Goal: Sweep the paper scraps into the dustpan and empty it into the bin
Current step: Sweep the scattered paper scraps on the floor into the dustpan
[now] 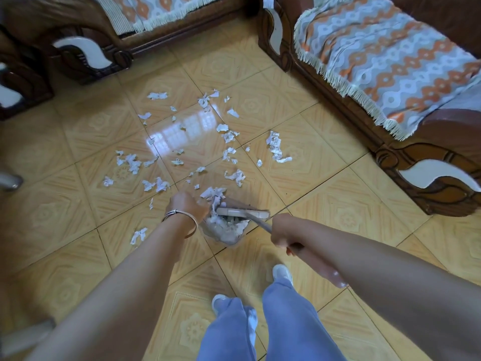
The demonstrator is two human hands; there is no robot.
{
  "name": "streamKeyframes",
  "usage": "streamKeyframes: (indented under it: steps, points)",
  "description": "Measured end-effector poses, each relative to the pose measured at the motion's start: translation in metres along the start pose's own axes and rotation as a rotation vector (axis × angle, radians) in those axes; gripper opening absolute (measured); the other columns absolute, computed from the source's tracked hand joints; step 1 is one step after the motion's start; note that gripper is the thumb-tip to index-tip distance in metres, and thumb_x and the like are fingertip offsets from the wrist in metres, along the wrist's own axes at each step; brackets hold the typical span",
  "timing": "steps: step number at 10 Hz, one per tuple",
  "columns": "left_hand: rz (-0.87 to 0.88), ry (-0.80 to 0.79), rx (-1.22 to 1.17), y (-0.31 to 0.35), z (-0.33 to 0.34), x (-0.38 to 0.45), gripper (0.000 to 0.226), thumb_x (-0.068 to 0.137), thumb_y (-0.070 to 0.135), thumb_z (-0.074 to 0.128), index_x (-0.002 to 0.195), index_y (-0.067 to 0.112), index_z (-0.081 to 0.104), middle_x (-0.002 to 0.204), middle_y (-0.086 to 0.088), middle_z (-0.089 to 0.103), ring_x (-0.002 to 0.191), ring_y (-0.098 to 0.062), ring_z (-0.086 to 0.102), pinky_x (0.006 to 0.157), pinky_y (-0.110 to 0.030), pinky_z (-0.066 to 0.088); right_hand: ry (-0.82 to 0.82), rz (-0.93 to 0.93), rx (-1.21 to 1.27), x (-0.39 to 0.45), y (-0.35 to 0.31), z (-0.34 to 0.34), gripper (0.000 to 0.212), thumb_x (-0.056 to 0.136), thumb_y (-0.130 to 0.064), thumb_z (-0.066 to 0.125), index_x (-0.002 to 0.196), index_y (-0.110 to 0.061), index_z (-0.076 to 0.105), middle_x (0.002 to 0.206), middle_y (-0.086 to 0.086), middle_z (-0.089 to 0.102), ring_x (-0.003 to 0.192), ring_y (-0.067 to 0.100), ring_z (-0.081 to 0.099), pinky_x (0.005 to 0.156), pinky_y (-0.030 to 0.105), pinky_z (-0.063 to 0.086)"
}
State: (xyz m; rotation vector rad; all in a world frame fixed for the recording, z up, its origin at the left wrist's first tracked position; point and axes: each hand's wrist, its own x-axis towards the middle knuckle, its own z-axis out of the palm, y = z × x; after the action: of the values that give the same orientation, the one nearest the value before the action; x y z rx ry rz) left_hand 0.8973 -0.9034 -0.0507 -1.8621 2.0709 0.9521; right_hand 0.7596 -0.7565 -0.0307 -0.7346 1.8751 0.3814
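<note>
White paper scraps (pixel 229 136) lie scattered over the tan tiled floor (pixel 338 204) in front of me. A grey dustpan (pixel 226 237) sits on the floor by my feet with a heap of scraps in it. The beige brush head (pixel 242 212) lies across the pan's mouth. My right hand (pixel 283 234) grips the brush's grey handle (pixel 261 224). My left hand (pixel 186 207), with bangles on the wrist, is at the pan's left edge against a clump of scraps (pixel 212 194); its fingers are hidden. No bin is in view.
A wooden sofa (pixel 385 63) with a patterned fringed cover stands at the right, and a second sofa (pixel 86 29) runs along the back left. My feet in white shoes (pixel 282 273) stand just behind the dustpan. A metal object (pixel 10 181) pokes in at the left edge.
</note>
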Motion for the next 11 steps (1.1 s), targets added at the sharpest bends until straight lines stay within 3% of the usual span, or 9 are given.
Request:
streamKeyframes:
  steps: [2, 3, 5, 6, 7, 8, 9, 10, 11]
  points:
    - [-0.053, -0.014, -0.088, 0.003, 0.001, -0.006, 0.033, 0.079, 0.016, 0.055, 0.074, -0.016, 0.047, 0.059, -0.016, 0.046, 0.062, -0.033, 0.053, 0.05, -0.025, 0.033, 0.122, -0.011, 0.08, 0.017, 0.01, -0.037, 0.028, 0.092, 0.002, 0.041, 0.119, 0.008, 0.048, 0.06, 0.014, 0.05, 0.043, 0.019, 0.052, 0.038, 0.027, 0.042]
    - [-0.041, 0.0, -0.097, 0.004, 0.004, -0.007, 0.032, 0.079, 0.021, 0.062, 0.059, -0.001, 0.051, 0.064, -0.014, 0.049, 0.063, -0.029, 0.054, 0.059, -0.032, 0.043, 0.134, -0.028, 0.084, 0.031, 0.009, -0.059, 0.024, 0.093, 0.001, 0.041, 0.117, -0.001, 0.045, 0.06, 0.015, 0.05, 0.044, 0.02, 0.052, 0.04, 0.029, 0.042]
    - [-0.113, 0.093, -0.096, -0.002, 0.01, -0.004, 0.026, 0.075, 0.011, 0.058, 0.055, 0.013, 0.042, 0.063, -0.007, 0.048, 0.058, -0.025, 0.053, 0.062, -0.037, 0.056, 0.161, -0.002, 0.076, 0.06, 0.009, -0.092, 0.014, 0.087, -0.001, 0.047, 0.076, -0.001, 0.056, 0.022, -0.001, 0.047, 0.037, 0.011, 0.055, 0.043, 0.021, 0.041]
    - [-0.144, 0.126, -0.105, -0.003, 0.016, -0.003, 0.027, 0.073, 0.009, 0.058, 0.053, 0.014, 0.04, 0.061, -0.006, 0.048, 0.055, -0.023, 0.049, 0.066, -0.046, 0.059, 0.172, -0.03, 0.106, 0.068, 0.003, -0.103, 0.021, 0.087, -0.003, 0.046, 0.068, -0.006, 0.054, 0.051, 0.003, 0.07, 0.065, 0.017, 0.064, 0.067, 0.024, 0.053]
    - [-0.165, 0.151, -0.119, -0.003, 0.022, 0.0, 0.032, 0.074, 0.013, 0.059, 0.051, 0.015, 0.037, 0.059, -0.005, 0.047, 0.055, -0.024, 0.053, 0.067, -0.046, 0.059, 0.18, -0.079, 0.159, 0.078, -0.002, -0.11, 0.019, 0.091, -0.005, 0.045, 0.083, -0.002, 0.062, 0.124, 0.015, 0.064, 0.116, 0.026, 0.059, 0.102, 0.034, 0.046]
    - [-0.187, 0.158, -0.126, -0.002, 0.027, 0.004, 0.032, 0.076, 0.018, 0.063, 0.054, 0.014, 0.039, 0.065, -0.006, 0.052, 0.064, -0.032, 0.067, 0.063, -0.037, 0.056, 0.13, -0.137, 0.229, 0.088, -0.007, -0.113, 0.018, 0.093, -0.006, 0.047, 0.097, 0.001, 0.063, 0.133, 0.021, 0.055, 0.125, 0.032, 0.052, 0.105, 0.036, 0.042]
    - [-0.214, 0.176, -0.148, -0.003, 0.029, 0.007, 0.031, 0.075, 0.018, 0.063, 0.056, 0.014, 0.039, 0.067, -0.006, 0.05, 0.062, -0.029, 0.062, 0.058, -0.03, 0.044, 0.099, -0.178, 0.172, 0.094, -0.014, -0.107, 0.028, 0.09, -0.005, 0.051, 0.064, -0.01, 0.042, 0.131, 0.021, 0.056, 0.123, 0.033, 0.053, 0.099, 0.036, 0.043]
    - [-0.241, 0.19, -0.178, -0.002, 0.03, 0.009, 0.028, 0.074, 0.016, 0.061, 0.057, 0.013, 0.039, 0.065, -0.005, 0.048, 0.059, -0.024, 0.054, 0.058, -0.03, 0.044, 0.075, -0.167, 0.088, 0.1, -0.018, -0.093, 0.009, 0.091, -0.005, 0.048, 0.094, -0.003, 0.056, 0.126, 0.021, 0.06, 0.119, 0.032, 0.057, 0.099, 0.036, 0.048]
    - [-0.256, 0.204, -0.21, 0.003, 0.029, 0.012, 0.026, 0.073, 0.014, 0.062, 0.057, 0.013, 0.042, 0.066, -0.006, 0.049, 0.058, -0.023, 0.05, 0.058, -0.035, 0.048, 0.045, -0.139, -0.078, 0.099, -0.014, -0.082, 0.055, 0.093, -0.003, 0.041, 0.146, -0.002, 0.026, 0.096, 0.02, 0.062, 0.107, 0.032, 0.062, 0.083, 0.036, 0.052]
